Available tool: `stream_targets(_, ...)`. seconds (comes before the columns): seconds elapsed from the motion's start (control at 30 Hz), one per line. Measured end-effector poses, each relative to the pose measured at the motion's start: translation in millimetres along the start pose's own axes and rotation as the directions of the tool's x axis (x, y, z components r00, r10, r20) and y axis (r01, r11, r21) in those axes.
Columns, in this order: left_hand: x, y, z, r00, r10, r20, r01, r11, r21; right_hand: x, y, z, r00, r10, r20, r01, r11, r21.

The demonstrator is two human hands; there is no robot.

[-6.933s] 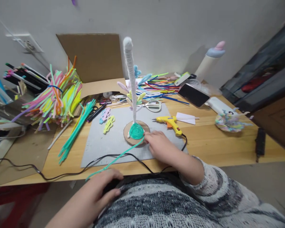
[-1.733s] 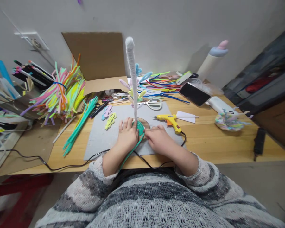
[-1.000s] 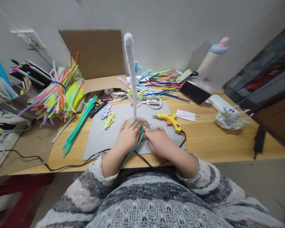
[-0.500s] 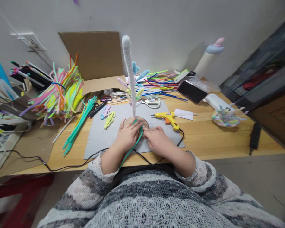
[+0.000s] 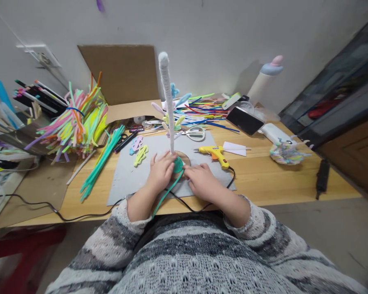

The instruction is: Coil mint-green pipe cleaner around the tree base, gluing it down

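A green pipe cleaner lies coiled into a flat disc on a round wooden base, its loose tail running down towards the table's front edge. Behind the coil rises a tall post wrapped in white fuzz, with pastel fuzzy shapes around it. My left hand rests at the coil's left side near the foot of the post, fingers apart; its fingertips are partly hidden. With curled fingers, my right hand pinches the pipe cleaner at the coil's right edge, where the tail leaves it.
A yellow glue gun lies right of the base on the grey mat, scissors behind. Green pipe cleaners and a colourful bundle are left. A phone is back right. A black cable crosses the front.
My left hand has drawn back to the left from on top of the coil, so the green disc now shows. My right hand stays at its edge. The view has shifted slightly.
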State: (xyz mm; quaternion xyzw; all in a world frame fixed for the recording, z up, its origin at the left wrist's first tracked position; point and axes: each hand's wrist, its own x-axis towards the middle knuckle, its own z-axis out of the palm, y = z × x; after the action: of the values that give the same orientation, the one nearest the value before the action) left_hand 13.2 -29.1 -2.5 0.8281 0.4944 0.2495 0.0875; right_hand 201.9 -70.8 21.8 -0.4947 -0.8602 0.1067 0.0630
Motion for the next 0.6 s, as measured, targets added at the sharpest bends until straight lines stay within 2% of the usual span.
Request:
stream_targets(0.03,1.6,-4.9,-1.0,0.992,-0.081,-0.092,0.078,0.996,-0.032,0.5,0.5,0.6,1.000,0.004,-0.003,-0.004,1.000,0.003)
stream_targets(0.1,4.6,-13.5,-3.4,0.938,-0.238,-0.251,0.227,0.971,-0.074,2.0,1.3,1.2,1.000,0.008,-0.007,-0.008,1.000,0.012)
stream_targets(0.17,6.3,-19.3,-5.6,0.900,-0.319,-0.297,0.309,0.948,-0.081,3.6,1.8,0.3,1.000,0.007,-0.007,-0.007,1.000,0.024)
stream_targets(0.27,5.5,-22.2,-7.0,0.909,-0.330,-0.255,0.323,0.944,-0.073,5.0,2.5,-3.4,1.000,0.004,-0.011,-0.004,0.999,0.042)
stream_targets(0.43,-2.2,-22.6,-6.5,0.953,-0.254,-0.165,0.249,0.967,-0.051,4.5,6.2,-12.6,1.000,0.004,-0.016,-0.002,0.992,0.128)
stream_targets(0.53,-6.4,-23.5,-7.3,0.970,-0.218,-0.108,0.217,0.976,-0.023,7.8,11.6,-16.7,0.993,0.062,-0.105,-0.031,0.962,0.271)
stream_targets(0.6,-8.0,-23.0,-8.7,0.972,-0.213,-0.097,0.214,0.977,0.000,12.5,15.3,-17.4,0.975,0.120,-0.184,-0.060,0.951,0.305)
